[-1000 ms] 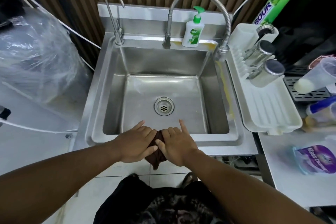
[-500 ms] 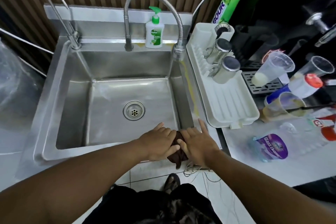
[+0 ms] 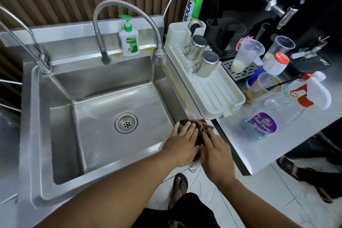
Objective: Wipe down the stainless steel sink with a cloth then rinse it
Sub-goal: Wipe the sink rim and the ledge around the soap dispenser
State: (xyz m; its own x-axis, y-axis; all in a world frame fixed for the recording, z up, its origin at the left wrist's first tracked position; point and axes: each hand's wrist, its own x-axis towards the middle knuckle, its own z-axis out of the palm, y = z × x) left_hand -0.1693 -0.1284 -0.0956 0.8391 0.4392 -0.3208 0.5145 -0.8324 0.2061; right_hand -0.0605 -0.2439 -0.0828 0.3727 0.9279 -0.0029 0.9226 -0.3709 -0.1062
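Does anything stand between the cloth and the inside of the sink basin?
Nothing visible does. The left hand and right hand press the brown cloth on the front right corner of the sink; its basin beside them holds only the drain strainer.

The left hand [image 3: 182,144] and right hand [image 3: 215,152] lie flat side by side, palms down and fingers straight. The left points to 1 o'clock, the right to 12. The left forearm [image 3: 111,190] enters from 8 o'clock and the right forearm [image 3: 259,203] from 5 o'clock.
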